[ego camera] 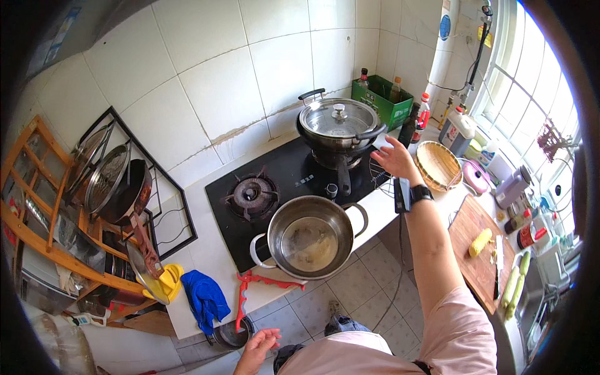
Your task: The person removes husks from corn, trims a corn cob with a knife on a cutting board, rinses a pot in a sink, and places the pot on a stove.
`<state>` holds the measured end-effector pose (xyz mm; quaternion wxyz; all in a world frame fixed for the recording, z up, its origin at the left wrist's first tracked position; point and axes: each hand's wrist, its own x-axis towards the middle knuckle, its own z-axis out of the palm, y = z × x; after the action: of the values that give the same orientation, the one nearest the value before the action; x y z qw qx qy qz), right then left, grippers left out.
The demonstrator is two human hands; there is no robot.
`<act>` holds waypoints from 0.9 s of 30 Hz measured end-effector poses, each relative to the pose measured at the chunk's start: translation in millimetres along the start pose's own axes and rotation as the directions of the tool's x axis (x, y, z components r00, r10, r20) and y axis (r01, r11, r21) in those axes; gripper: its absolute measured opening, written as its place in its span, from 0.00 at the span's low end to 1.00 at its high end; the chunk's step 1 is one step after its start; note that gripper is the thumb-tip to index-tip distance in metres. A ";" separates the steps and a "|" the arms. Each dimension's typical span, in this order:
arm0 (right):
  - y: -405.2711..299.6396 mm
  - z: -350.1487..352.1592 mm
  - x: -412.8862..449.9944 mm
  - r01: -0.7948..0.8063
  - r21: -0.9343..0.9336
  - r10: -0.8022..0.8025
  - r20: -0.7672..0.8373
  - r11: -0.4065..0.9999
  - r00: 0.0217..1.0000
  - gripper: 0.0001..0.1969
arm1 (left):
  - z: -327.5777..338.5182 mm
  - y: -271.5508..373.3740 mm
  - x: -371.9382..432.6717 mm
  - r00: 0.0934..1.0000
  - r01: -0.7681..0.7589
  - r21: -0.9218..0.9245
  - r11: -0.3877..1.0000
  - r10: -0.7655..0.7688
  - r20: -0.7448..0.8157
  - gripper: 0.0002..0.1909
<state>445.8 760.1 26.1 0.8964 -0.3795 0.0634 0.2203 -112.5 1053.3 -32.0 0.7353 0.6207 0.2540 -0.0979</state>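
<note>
My right hand (397, 158) is raised with its fingers apart, holding nothing, close to the side handle of a steel pan covered by a glass lid (338, 123). That pan sits in a dark wok (344, 176) on the right burner. A deep two-handled steel pot (310, 238) stands at the front edge of the black gas hob (220, 201), with shallow cloudy liquid in its bottom. My left hand (259, 349) hangs low in front of my body, fingers loosely bent and nothing visible in it. Nearest to it is a red two-armed tool (243, 300) on the counter edge.
A blue cloth (204, 300) and yellow cloth (169, 283) lie left, beside a rack holding pans (124, 192). At right are a woven basket (438, 164), bottles (422, 117), and a cutting board (468, 262) with corn (480, 242) and a knife (498, 267).
</note>
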 end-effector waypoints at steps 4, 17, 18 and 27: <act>-35.5 -16.5 86.6 -0.157 0.006 0.155 -0.190 0.988 0.969 0.26 | 38.6 6.9 8.8 0.996 -0.005 -0.022 1.000 0.003 -0.093 0.11; -22.7 16.5 133.9 -0.210 -0.538 0.061 -0.281 0.817 0.958 0.09 | 64.1 -18.1 10.6 0.935 0.024 -0.188 0.982 -0.088 -0.343 0.13; -28.9 9.7 132.9 -0.218 -0.536 0.095 -0.248 0.815 0.964 0.09 | 67.1 -17.3 14.3 0.945 0.016 -0.193 0.981 -0.078 -0.319 0.13; -9.7 9.1 97.9 -0.004 -0.247 -0.056 -0.233 0.969 0.971 0.04 | 75.8 -24.2 15.9 0.930 0.107 -0.225 0.969 -0.177 -0.321 0.14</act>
<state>537.2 794.5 11.3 0.8312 -0.5120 0.1375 0.1675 -91.0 978.0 -53.1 0.7311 0.5297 0.4296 -0.0165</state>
